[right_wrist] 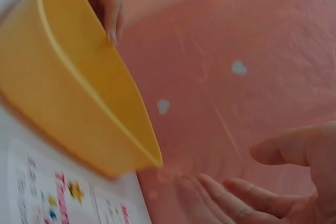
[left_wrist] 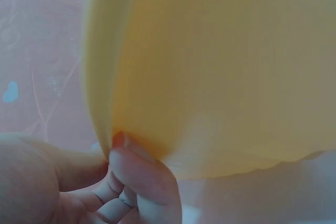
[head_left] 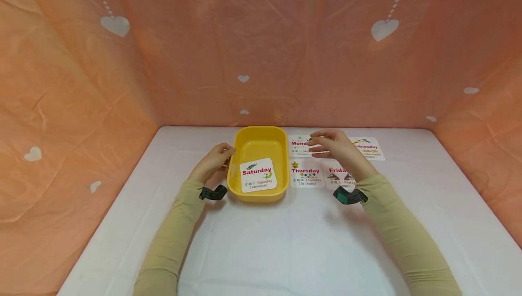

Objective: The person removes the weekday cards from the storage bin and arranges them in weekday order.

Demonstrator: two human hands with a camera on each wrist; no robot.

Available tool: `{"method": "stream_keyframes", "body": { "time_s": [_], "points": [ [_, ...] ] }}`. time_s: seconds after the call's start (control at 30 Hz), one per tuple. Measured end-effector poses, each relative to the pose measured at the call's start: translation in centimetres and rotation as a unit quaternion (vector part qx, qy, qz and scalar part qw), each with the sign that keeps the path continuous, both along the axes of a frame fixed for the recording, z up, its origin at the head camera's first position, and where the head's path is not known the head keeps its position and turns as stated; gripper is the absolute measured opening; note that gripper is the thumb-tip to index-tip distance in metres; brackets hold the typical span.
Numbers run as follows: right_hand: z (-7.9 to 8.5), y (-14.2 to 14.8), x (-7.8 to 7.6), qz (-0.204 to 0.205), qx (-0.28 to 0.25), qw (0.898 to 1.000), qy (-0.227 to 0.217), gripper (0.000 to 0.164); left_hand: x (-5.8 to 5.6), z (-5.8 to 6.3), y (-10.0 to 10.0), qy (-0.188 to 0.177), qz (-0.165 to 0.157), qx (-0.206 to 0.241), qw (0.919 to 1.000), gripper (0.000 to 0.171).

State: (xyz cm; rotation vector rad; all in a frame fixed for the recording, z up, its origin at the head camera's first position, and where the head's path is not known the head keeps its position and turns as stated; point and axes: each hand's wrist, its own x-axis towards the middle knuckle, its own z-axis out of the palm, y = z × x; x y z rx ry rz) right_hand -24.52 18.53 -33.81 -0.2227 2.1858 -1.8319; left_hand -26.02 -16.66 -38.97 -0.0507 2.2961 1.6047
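Note:
My left hand (head_left: 213, 162) pinches the left rim of a yellow plastic tub (head_left: 284, 173) between thumb and finger (left_wrist: 144, 174). Inside the tub lies a white card (head_left: 258, 176) printed "Saturday". My right hand (head_left: 336, 148) is held above the cards right of the tub, fingers loosely extended and nothing in them. Around and beneath it lie a Monday card (head_left: 299, 146), a Wednesday card (head_left: 373, 150), a Thursday card (head_left: 306, 173) and a Friday card (head_left: 335, 176). The right hand and wrist partly cover this group.
A white-covered table (head_left: 261, 246) carries everything. Orange cloth with white hearts (head_left: 261, 60) rises behind it and at both sides. Each wrist wears a dark band (head_left: 348, 195).

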Motion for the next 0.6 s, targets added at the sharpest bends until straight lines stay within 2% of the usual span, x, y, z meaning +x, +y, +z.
{"method": "stream_keyframes", "body": {
  "time_s": [0.3, 0.6],
  "points": [
    [0.3, -3.0, 0.6, 0.036, -0.073, 0.996, -0.021, 0.043, 0.0, 0.1, 0.0, 0.003, -0.001, 0.000, 1.0000, 0.031],
    [0.7, -5.6, 0.9, 0.066, -0.077, 0.994, -0.035, 0.047, -0.1, 0.1, 0.0, -0.003, 0.001, -0.007, 1.0000, 0.030]
  ]
}}
